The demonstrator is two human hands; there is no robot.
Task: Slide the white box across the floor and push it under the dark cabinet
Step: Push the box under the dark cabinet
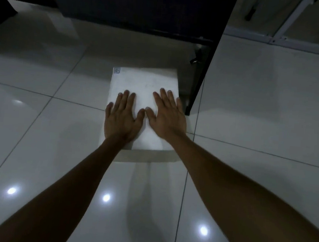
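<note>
A flat white box (144,81) lies on the glossy tiled floor, with a small label at its far left corner. My left hand (123,118) rests palm-down on its near left part, fingers spread. My right hand (166,115) lies flat on its near right part, fingers apart, thumb close to my left thumb. Neither hand grips anything. The dark cabinet (144,7) stands just beyond the box, raised off the floor. Its dark side panel (206,67) runs down close beside the box's right edge. The box's far edge lies in the cabinet's shadow.
A small caster or fitting (195,59) shows under the cabinet near the side panel. A white metal frame (282,33) and dark legs stand at the far right. Another dark piece of furniture (3,5) sits at the far left. Ceiling lights reflect off the tiles.
</note>
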